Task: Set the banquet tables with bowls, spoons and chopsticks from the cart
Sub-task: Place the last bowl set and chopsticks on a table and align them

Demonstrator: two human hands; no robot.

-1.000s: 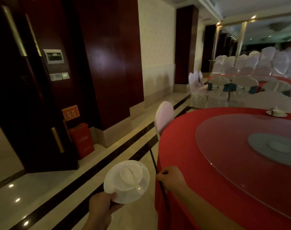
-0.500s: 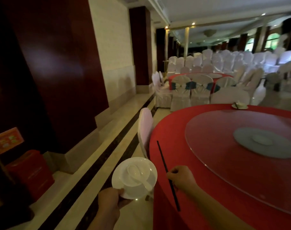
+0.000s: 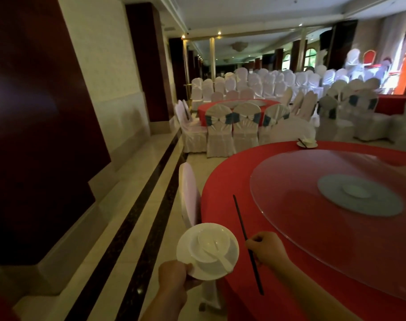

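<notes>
— How are the fingers of the left hand seen?

— They are curled under the near rim of a white plate, with the thumb pressed on top. The plate is held just beside the edge of the red tabletop, not over it.

— What is carried on it?

— A white bowl is set on the plate, just beyond the left fingers. A white spoon is laid in the bowl, and its handle is run out over the rim on the side of the right hand.

— And the right fingers?

— They are closed round dark chopsticks, which are gripped near the middle. One end is pointed away from the fingers over the red cloth, and the other is seen behind them. Whether the cloth is touched cannot be told.

— What else is seen?

— A glass turntable is found near the right fingers, on their right. A covered chair is stood ahead of the left fingers, at the tabletop's edge. A place setting is laid at the far edge, well apart from both hands.
</notes>
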